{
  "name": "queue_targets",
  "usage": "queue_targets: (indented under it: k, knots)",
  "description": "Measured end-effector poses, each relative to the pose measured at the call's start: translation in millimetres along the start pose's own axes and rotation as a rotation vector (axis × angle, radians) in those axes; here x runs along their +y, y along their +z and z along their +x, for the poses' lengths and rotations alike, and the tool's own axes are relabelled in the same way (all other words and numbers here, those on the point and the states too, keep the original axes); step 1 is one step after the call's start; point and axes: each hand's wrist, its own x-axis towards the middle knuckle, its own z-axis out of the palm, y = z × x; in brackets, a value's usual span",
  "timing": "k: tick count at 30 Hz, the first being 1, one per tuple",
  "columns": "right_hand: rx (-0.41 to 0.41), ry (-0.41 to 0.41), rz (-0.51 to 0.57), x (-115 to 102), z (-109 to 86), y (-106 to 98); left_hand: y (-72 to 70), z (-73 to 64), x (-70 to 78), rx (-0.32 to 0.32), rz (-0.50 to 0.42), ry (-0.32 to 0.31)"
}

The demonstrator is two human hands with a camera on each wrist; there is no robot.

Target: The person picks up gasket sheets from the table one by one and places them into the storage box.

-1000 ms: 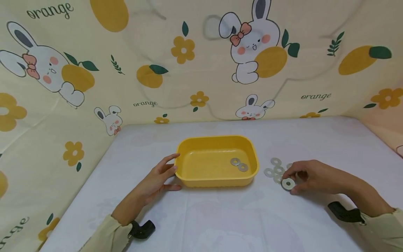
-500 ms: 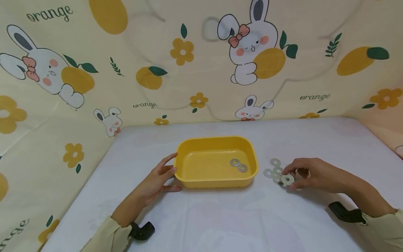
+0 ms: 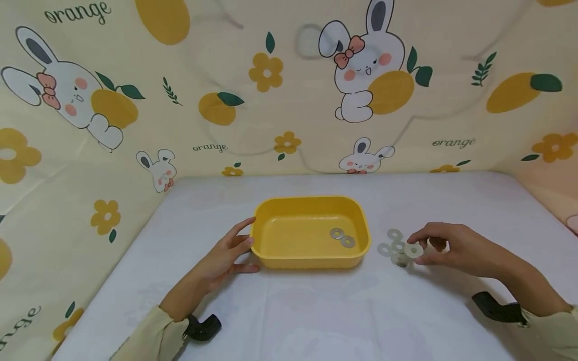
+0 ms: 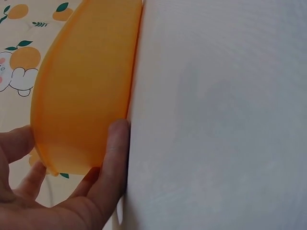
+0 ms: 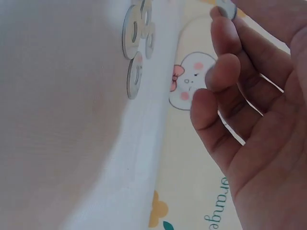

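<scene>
In the head view a yellow plastic basin [image 3: 293, 235] stands mid-table, with two flat metal washers [image 3: 333, 234] lying on its floor at the right. My left hand [image 3: 219, 263] touches the basin's left end from outside, fingers spread, one fingertip at the rim and the thumb low by the table; the left wrist view shows this wall [image 4: 86, 96] close up. Thumb and fingertips of my right hand [image 3: 465, 250] pinch another washer [image 3: 409, 251], its face turned to the head camera. Just left of that washer, several loose washers [image 3: 385, 253] lie in an overlapping cluster.
A white cloth [image 3: 316, 311] covers the table. Behind it and along the sides hangs a cream cloth [image 3: 180, 60] printed with rabbits and oranges. Black cameras [image 3: 496, 307] are strapped at both wrists, below the sleeves.
My right hand has lifted its washer slightly, up and away from the cluster, uncovering more of the washers there. The left hand and basin hold their places.
</scene>
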Motion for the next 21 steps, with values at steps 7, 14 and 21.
queue_targets:
  k: [7,14,21]
  knots:
    - [0.056,-0.037,-0.055,-2,2.9,-2,1.1,2.7,-1.3,-0.001,0.004,-0.004]
    - [0.071,-0.082,-0.032,-7,10.5,-2,-0.7,1.7,-0.7,-0.007,0.009,0.007]
    - [0.109,-0.113,-0.037,-18,19.4,-4,1.6,0.5,0.5,-0.001,0.016,-0.014]
